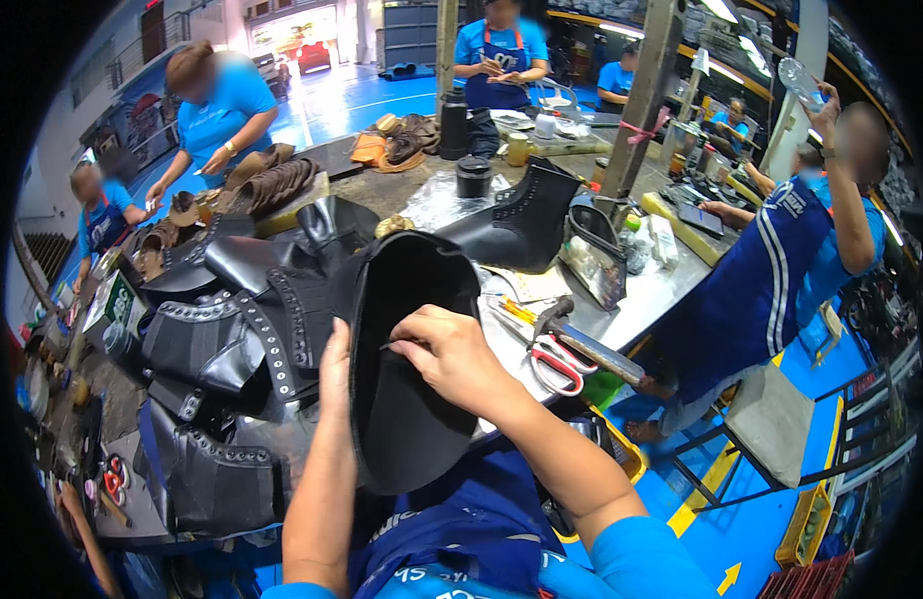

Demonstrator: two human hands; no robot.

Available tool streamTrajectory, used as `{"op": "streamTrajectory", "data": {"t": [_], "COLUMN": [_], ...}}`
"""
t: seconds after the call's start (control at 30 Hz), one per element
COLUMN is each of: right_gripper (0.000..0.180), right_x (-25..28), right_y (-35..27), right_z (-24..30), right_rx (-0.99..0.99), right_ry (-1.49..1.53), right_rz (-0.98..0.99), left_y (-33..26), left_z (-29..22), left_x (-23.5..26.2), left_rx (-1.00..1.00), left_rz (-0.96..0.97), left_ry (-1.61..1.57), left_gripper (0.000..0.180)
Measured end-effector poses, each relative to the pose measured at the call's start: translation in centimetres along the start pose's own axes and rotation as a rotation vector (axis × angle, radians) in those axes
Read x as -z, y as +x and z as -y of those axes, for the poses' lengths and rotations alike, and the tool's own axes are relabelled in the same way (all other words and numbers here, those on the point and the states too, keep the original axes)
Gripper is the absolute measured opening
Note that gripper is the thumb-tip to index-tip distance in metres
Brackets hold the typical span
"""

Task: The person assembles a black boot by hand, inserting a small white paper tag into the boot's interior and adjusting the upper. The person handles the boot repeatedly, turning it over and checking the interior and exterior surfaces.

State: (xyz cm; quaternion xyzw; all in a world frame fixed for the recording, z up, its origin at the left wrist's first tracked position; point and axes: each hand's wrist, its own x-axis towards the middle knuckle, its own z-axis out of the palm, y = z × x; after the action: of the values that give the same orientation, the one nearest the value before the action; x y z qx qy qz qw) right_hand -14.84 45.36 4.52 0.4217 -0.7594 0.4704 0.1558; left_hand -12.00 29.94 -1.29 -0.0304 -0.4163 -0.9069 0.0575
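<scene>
A black boot upper stands open toward me at the table's near edge, its dark inside showing. My left hand grips its left side, with the fingers mostly hidden behind the wall. Inside the opening, my right hand has thumb and forefinger pinched together. A small dark bit shows at those fingertips, too small to name. On the left lies a heap of black boot uppers with metal eyelets. A finished-looking black boot shaft rests beyond the one I hold.
Red-handled scissors and a hammer lie to the right, near a clear-sided pouch. A dark jar and brown pieces sit farther back. A co-worker in a blue apron stands at right by a chair.
</scene>
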Motion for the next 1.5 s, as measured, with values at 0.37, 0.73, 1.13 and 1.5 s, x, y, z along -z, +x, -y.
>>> {"op": "streamTrajectory", "data": {"t": [0.37,0.73,1.13,1.5], "right_gripper": [0.01,0.009,0.013,0.012], "right_x": [10.4,8.3,9.5,8.7], "right_y": [-7.1,-9.9,-9.0,-8.3], "right_z": [-7.9,-15.8,-19.2,-19.6], "right_rx": [-0.554,-0.65,-0.647,-0.646], "right_ry": [0.722,0.943,1.165,1.241], "right_rz": [-0.616,-0.751,-0.8,-0.87], "left_y": [-2.9,-2.5,3.7,32.8], "left_z": [-6.5,-2.4,-6.3,5.2], "left_x": [-5.7,0.0,-12.8,-17.6], "left_rx": [-0.748,-0.535,-0.744,0.144], "left_rz": [-0.233,-0.249,-0.083,0.378], "left_ry": [1.279,1.737,2.085,2.369], "left_gripper": [0.014,0.03,0.046,0.079]}}
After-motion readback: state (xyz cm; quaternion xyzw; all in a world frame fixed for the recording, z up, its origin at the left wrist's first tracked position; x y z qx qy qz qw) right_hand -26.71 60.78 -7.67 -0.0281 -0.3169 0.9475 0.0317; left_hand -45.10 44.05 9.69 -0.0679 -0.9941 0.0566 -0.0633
